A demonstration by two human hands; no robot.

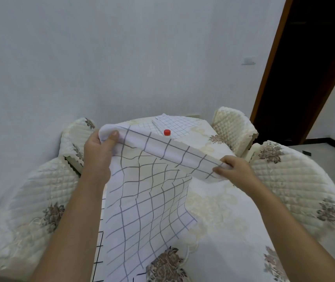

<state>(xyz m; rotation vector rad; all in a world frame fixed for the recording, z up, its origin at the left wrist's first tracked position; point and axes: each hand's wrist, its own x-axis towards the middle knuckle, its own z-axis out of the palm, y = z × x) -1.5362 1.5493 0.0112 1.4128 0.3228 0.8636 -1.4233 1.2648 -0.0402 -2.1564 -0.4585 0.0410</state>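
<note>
Both left grip [97, 153] and right grip [235, 171] pinch the checked cloth [148, 200] over the bench [215, 204]; folding seems barely begun.

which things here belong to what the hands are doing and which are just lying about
In the job: checked cloth, gripped at its folded top edge by the left hand and the right hand.
Just lying about: red cap, second checked cloth at the far end of the table, quilted chairs.

nothing readable here tbh, no labels, brands or numbers on anything, just patterns on fabric
</note>
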